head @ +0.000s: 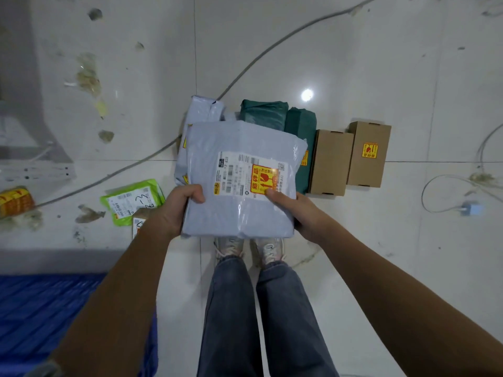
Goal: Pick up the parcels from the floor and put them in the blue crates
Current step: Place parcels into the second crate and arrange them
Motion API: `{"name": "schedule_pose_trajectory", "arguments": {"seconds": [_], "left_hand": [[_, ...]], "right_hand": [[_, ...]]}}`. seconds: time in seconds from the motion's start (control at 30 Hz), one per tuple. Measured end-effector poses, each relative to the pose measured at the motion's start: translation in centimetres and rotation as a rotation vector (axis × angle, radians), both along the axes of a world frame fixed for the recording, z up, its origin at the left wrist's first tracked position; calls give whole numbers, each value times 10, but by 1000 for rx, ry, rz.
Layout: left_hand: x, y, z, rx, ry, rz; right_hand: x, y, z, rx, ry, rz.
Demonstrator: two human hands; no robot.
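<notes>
I hold a grey plastic-wrapped parcel (239, 183) with a white label and a red-yellow sticker, lifted above the floor in front of me. My left hand (174, 210) grips its near left edge and my right hand (296, 213) grips its near right edge, thumbs on top. Under and behind it lie more grey parcels (202, 110), two dark green parcels (272, 112) and two brown cardboard boxes (330, 161). A green parcel (133, 200) lies on the floor to the left. A blue crate (40, 317) sits at the lower left, partly hidden by my left arm.
A grey cable (245, 69) runs diagonally across the white tiled floor behind the parcels. A white cable with a blue plug (472, 209) lies at the right. A yellow-red packet (15, 200) sits at the far left. My feet (250, 248) stand just below the held parcel.
</notes>
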State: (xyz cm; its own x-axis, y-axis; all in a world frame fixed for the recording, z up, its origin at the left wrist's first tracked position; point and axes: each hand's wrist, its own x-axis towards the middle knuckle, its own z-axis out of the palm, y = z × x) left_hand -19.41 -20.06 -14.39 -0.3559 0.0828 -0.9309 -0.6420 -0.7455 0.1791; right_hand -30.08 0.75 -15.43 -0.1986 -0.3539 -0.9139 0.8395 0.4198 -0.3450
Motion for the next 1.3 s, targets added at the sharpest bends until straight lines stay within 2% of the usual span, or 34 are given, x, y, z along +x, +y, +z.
{"name": "schedule_pose_trajectory", "arguments": {"seconds": [0.1,0.23,0.3,0.43,0.57,0.67,0.77,0.87,1.0,1.13,1.3], "left_hand": [[-2,0,7,-93,17,70],[15,9,14,-142,34,406],[24,22,24,-134,85,489],[39,56,53,-196,137,526],[68,55,74,-292,111,798],[103,44,83,-399,50,892],[155,28,91,-467,24,971],[200,14,95,-503,3,1017],[281,14,97,-469,-26,1063],[352,34,102,-443,-67,1088],[443,60,101,-344,-223,1223]], "right_hand": [[4,7,6,17,-17,-158],[24,4,21,-10,91,-311],[36,-3,32,-86,111,-341],[63,-28,55,-176,94,-279],[89,-47,76,-190,-2,-95],[102,-59,88,-168,-33,84],[110,-75,94,-98,26,104],[100,-91,92,26,166,92],[136,-134,92,-5,313,410],[223,-173,107,-55,407,850],[340,-187,118,-72,560,1076]]}}
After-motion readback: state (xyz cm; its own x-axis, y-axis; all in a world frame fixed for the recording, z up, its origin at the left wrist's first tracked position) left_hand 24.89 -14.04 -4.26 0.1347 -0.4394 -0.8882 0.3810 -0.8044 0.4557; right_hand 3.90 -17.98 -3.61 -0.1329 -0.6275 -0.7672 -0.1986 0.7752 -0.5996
